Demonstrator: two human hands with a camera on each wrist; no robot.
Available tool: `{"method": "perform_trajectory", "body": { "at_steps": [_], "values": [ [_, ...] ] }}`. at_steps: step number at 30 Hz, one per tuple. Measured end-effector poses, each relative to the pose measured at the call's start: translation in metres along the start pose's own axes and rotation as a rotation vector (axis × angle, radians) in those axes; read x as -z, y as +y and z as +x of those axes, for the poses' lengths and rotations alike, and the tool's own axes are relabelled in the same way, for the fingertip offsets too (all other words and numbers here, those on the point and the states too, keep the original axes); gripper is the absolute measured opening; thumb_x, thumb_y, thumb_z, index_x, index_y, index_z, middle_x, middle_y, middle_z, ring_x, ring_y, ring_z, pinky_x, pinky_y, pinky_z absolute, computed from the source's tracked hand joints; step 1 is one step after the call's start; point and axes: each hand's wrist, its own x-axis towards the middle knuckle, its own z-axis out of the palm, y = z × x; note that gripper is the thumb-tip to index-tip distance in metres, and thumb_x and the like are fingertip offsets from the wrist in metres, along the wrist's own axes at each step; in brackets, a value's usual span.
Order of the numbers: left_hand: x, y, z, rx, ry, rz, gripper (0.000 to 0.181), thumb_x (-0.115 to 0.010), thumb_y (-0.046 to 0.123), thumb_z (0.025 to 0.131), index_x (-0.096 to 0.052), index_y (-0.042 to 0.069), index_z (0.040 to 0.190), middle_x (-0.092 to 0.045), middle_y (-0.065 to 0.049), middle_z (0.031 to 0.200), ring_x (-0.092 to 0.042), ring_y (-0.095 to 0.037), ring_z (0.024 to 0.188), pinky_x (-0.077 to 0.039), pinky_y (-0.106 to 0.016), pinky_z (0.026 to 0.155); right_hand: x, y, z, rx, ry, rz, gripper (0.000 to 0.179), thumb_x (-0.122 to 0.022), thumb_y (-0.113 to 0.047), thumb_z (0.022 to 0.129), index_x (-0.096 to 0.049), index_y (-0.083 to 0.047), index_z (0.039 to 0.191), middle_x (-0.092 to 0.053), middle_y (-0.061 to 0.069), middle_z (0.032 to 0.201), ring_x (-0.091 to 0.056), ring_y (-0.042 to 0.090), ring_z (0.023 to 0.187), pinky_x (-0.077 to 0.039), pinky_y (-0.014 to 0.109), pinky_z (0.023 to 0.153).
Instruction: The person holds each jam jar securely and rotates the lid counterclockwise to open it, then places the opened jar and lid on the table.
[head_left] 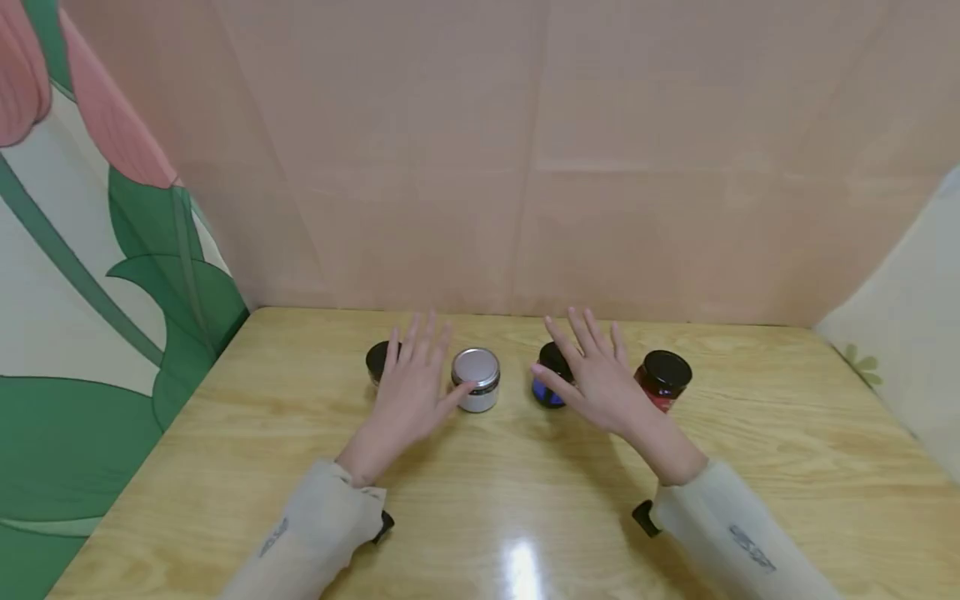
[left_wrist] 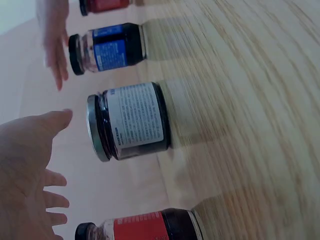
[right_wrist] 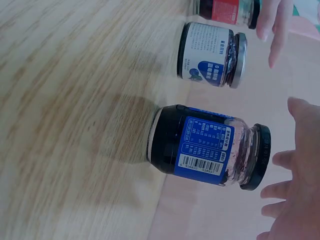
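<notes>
My left hand is held over the table with fingers spread, between a black-lidded jar with a red label and a silver-lidded jar with a white label. In the left wrist view the silver-lidded jar stands upright, apart from the thumb. My right hand is likewise spread, partly covering a black-lidded jar with a blue label. Space shows between that blue-labelled jar and the fingers in the right wrist view. Right of this hand stands another black-lidded jar with a red label. Both hands hold nothing.
The jars stand in a row near the back of the wooden table. Behind its back edge hangs a plain pinkish cloth. A flower-patterned cloth is at the left, and a pale cloth at the right.
</notes>
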Motion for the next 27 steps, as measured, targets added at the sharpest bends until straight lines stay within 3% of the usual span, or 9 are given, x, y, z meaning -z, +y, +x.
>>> {"method": "perform_trajectory", "body": {
  "at_steps": [7, 10, 14, 18, 27],
  "values": [
    [0.001, -0.010, -0.009, 0.075, 0.149, -0.034, 0.082, -0.067, 0.048, 0.085, -0.036, 0.000, 0.144, -0.025, -0.024, 0.153, -0.023, -0.039, 0.142, -0.016, -0.052, 0.117, 0.004, -0.003, -0.005, 0.028, 0.048, 0.046, 0.070, -0.044, -0.053, 0.097, -0.023, -0.016, 0.153, -0.013, 0.014, 0.160, -0.002, 0.033, 0.148, 0.001, 0.062, 0.114],
    [0.000, -0.018, -0.013, 0.076, 0.199, -0.057, 0.085, -0.074, 0.045, 0.080, -0.037, -0.002, 0.141, -0.032, -0.026, 0.147, -0.031, -0.041, 0.137, -0.021, -0.052, 0.115, 0.005, -0.004, -0.007, 0.045, 0.093, 0.071, 0.067, -0.048, -0.048, 0.097, -0.030, -0.014, 0.151, -0.021, 0.015, 0.158, -0.008, 0.034, 0.148, -0.004, 0.062, 0.114],
    [0.002, -0.027, -0.018, 0.080, 0.203, -0.104, 0.092, -0.078, 0.045, 0.076, -0.035, -0.003, 0.142, -0.033, -0.027, 0.146, -0.033, -0.042, 0.135, -0.026, -0.053, 0.113, 0.005, -0.006, -0.010, 0.110, 0.212, 0.080, 0.058, -0.058, -0.036, 0.094, -0.044, -0.005, 0.142, -0.040, 0.018, 0.148, -0.023, 0.037, 0.143, -0.018, 0.063, 0.110],
    [0.004, -0.032, -0.023, 0.129, 0.166, -0.183, 0.099, -0.079, 0.045, 0.075, -0.029, -0.004, 0.145, -0.029, -0.029, 0.149, -0.032, -0.043, 0.136, -0.029, -0.055, 0.111, 0.005, -0.008, -0.012, 0.176, 0.311, 0.074, 0.052, -0.065, -0.029, 0.090, -0.053, -0.002, 0.134, -0.052, 0.019, 0.137, -0.035, 0.038, 0.137, -0.028, 0.062, 0.106],
    [0.002, -0.043, -0.029, 0.192, 0.211, -0.361, 0.097, -0.083, 0.031, 0.074, -0.028, -0.007, 0.144, -0.033, -0.029, 0.146, -0.039, -0.045, 0.130, -0.038, -0.057, 0.104, 0.002, -0.012, -0.016, 0.235, 0.362, 0.069, 0.048, -0.070, -0.023, 0.086, -0.058, 0.001, 0.126, -0.058, 0.020, 0.130, -0.045, 0.039, 0.129, -0.034, 0.059, 0.104]
  ]
}}
